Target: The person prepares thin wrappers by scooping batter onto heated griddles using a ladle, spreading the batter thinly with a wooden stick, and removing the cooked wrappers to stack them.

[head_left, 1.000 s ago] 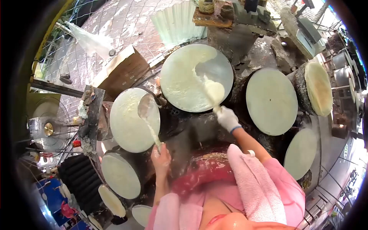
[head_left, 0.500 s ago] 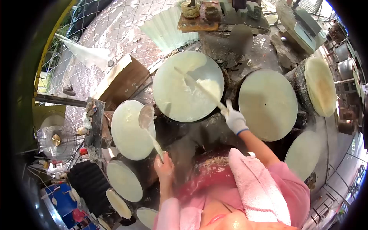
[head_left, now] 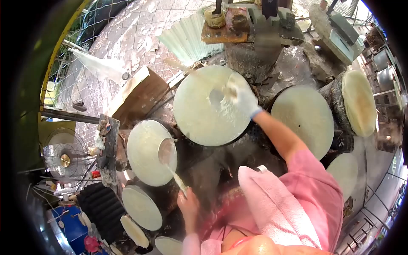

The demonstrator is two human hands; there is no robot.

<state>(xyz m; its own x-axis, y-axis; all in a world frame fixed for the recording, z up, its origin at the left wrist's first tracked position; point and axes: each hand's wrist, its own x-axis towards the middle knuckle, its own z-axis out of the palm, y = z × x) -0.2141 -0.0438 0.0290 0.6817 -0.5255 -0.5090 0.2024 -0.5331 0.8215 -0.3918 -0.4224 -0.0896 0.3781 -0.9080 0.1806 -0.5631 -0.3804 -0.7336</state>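
My left hand (head_left: 188,204) is closed around the pale handle of a ladle (head_left: 167,151), whose round bowl hangs over the right edge of the left griddle (head_left: 146,170). That griddle carries a thin pale layer. My right hand (head_left: 245,102), in a white glove with a blue cuff, is over the large middle griddle (head_left: 199,121) and closed on a long, flat wooden spatula (head_left: 180,66). Motion blurs the spatula, and its blade reaches toward the griddle's far left edge. Beneath my right hand, pale batter (head_left: 227,109) lies spread with a rough, lumpy patch.
To the right are another coated round griddle (head_left: 304,123) and a tilted one with a browned sheet (head_left: 359,104). Smaller coated rounds (head_left: 142,208) sit at lower left. A cardboard box (head_left: 138,95), a fan (head_left: 63,157) and a board with a container (head_left: 214,19) stand around them.
My right hand has moved up and left over the middle griddle, swinging the spatula toward the far side. Batter there is spread differently. My left hand and ladle appear slightly lower.
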